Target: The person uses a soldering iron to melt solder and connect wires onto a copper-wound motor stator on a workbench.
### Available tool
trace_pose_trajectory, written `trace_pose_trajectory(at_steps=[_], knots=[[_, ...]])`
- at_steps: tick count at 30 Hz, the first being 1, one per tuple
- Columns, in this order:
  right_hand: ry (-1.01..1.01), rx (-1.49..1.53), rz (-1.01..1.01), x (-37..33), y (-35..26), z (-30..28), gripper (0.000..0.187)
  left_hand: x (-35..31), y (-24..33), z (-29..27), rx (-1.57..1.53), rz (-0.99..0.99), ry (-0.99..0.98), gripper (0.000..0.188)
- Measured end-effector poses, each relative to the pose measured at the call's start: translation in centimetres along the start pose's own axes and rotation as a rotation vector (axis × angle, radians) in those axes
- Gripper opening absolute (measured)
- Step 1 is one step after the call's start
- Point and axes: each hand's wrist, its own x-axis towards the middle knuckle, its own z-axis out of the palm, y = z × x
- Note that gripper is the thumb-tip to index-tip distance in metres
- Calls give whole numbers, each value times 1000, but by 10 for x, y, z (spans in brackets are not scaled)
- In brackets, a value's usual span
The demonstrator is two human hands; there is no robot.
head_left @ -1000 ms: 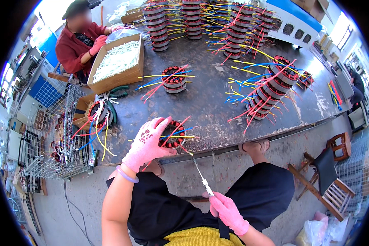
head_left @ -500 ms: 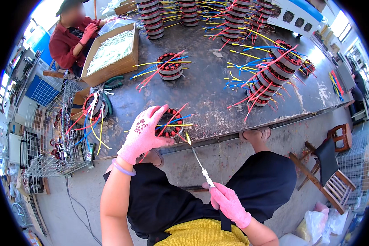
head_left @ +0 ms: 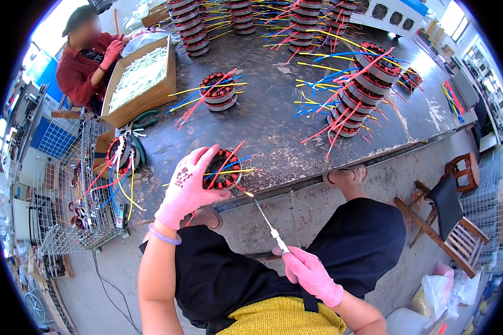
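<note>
Working at a scuffed dark table point(head_left: 274, 123) under the left hand point(head_left: 193, 181), with grey floor point(head_left: 308, 207) beyond the right hand point(head_left: 313, 277). Bearing dark printing on the left glove point(head_left: 183, 180). Clasping a wire-wound ring point(head_left: 228, 181), beyond and left of the right hand, with the left hand half open round it. Gripping a thin white-handled tool point(head_left: 279, 240) in the tightly curled right hand.

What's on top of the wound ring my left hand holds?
Red, blue and yellow wires cross the wound ring; your left hand covers its left side, hiding anything there.
</note>
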Motion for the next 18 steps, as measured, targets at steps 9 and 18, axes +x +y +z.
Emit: trace_pose_trajectory(at_steps=[9, 18], knots=[[-12, -83, -32, 0, 4, -4, 36, 2, 6, -3, -18, -63, -43, 96], [-12, -9, 7, 0, -2, -2, 34, 2, 3, -2, -4, -36, -36, 97]])
